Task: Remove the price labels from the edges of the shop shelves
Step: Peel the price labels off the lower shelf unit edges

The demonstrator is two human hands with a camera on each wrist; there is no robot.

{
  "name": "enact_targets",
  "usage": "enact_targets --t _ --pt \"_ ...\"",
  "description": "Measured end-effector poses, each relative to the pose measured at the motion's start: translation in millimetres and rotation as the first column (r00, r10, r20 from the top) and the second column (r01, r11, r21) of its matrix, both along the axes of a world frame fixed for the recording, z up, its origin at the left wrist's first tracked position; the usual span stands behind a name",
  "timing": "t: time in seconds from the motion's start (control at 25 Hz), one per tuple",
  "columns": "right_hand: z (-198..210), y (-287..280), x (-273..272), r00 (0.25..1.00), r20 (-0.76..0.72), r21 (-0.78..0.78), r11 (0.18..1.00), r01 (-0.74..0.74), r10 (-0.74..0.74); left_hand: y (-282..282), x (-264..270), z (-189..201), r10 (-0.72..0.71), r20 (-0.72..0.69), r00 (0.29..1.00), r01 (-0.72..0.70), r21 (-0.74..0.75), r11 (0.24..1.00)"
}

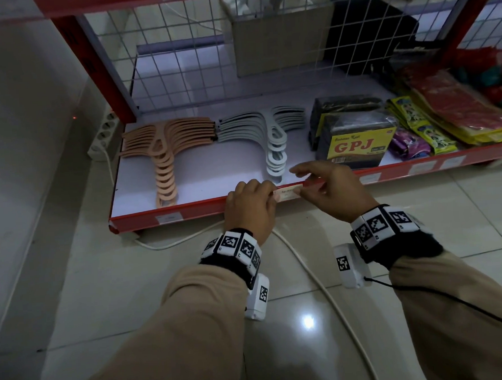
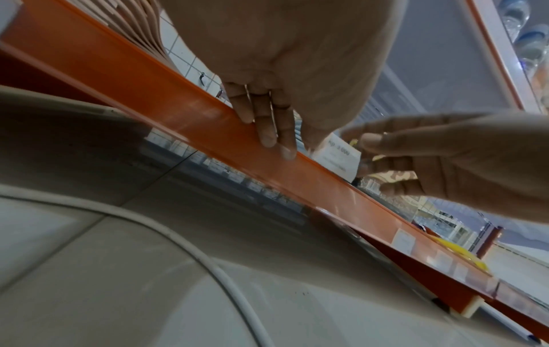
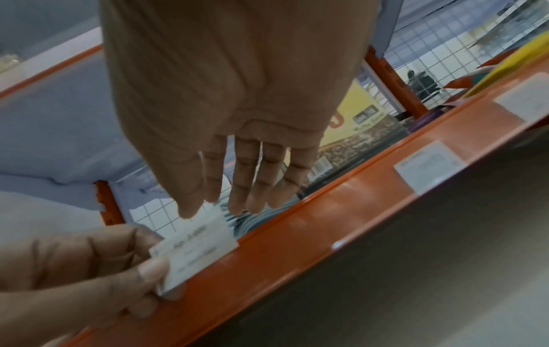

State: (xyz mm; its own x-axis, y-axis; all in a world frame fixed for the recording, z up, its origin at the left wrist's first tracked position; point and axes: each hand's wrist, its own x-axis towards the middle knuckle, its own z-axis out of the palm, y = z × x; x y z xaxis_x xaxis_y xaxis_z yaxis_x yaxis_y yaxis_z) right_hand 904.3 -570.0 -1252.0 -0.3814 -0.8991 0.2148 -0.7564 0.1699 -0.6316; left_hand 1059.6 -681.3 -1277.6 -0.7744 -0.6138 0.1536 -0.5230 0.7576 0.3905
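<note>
A white price label [image 1: 286, 192] [image 3: 196, 248] [image 2: 338, 157] sits half out of the red shelf edge strip [image 1: 204, 210] [image 3: 326, 223] on the bottom shelf. My left hand [image 1: 259, 195] [image 3: 89, 270] pinches the label's left end between thumb and fingers, while its other fingers [image 2: 267, 131] lie on the strip. My right hand [image 1: 316, 177] [image 3: 237, 140] hovers at the label's right end with fingers straight; its thumb tip touches the label's top edge. More labels [image 1: 169, 217] [image 1: 369, 178] [image 3: 427, 166] stay in the strip on both sides.
On the shelf lie beige hangers [image 1: 165, 154], grey hangers [image 1: 270, 135], a GPJ pack [image 1: 355, 145] and coloured packets [image 1: 416, 127]. Wire mesh backs the shelf. A white cable [image 1: 307, 268] runs over the tiled floor, and a power strip [image 1: 102, 137] sits left.
</note>
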Motion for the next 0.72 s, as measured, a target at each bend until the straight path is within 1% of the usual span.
enact_targets --t 0.08,0.12,0.2,0.28,0.36,0.44,0.52,0.56,0.64,0.72 --pt "3 -7 4 0.993 -0.108 0.059 0.997 -0.047 0.053 0 0 -1 -0.012 0.001 1.0 0.012 0.0 1.0" --pt "3 -8 4 0.989 -0.141 0.077 0.996 -0.043 0.054 -1 0 0 -0.018 -0.009 1.0 0.018 0.015 1.0" --pt "1 -9 1 0.988 -0.153 0.051 0.999 0.01 -0.002 -3 1 0 -0.024 -0.047 0.999 0.027 0.055 0.998" --pt "-2 -9 -1 0.984 -0.163 0.001 0.998 0.067 -0.066 -2 2 0 -0.028 -0.054 0.998 0.031 0.049 0.998" --pt "-3 -11 0 0.976 -0.207 0.002 0.997 0.076 -0.074 1 4 -1 -0.015 -0.063 0.998 0.018 0.043 0.999" --pt "-5 -15 3 0.958 -0.284 0.035 0.998 0.056 -0.044 2 4 0 0.005 -0.081 0.997 0.0 0.066 0.998" --pt "-6 -19 5 0.94 -0.342 0.066 0.997 0.044 -0.019 1 3 1 0.004 -0.048 0.999 -0.001 0.068 0.998" --pt "-7 -20 5 0.936 -0.352 0.072 0.997 0.035 -0.007 1 4 1 -0.009 -0.012 1.0 0.009 0.042 0.999" --pt "-8 -20 6 0.937 -0.35 0.079 0.997 0.008 0.02 1 5 1 -0.032 0.066 0.997 0.034 -0.028 0.999" --pt "-10 -19 8 0.939 -0.342 0.078 0.997 -0.007 0.034 3 5 0 -0.027 0.115 0.993 0.036 -0.075 0.997"
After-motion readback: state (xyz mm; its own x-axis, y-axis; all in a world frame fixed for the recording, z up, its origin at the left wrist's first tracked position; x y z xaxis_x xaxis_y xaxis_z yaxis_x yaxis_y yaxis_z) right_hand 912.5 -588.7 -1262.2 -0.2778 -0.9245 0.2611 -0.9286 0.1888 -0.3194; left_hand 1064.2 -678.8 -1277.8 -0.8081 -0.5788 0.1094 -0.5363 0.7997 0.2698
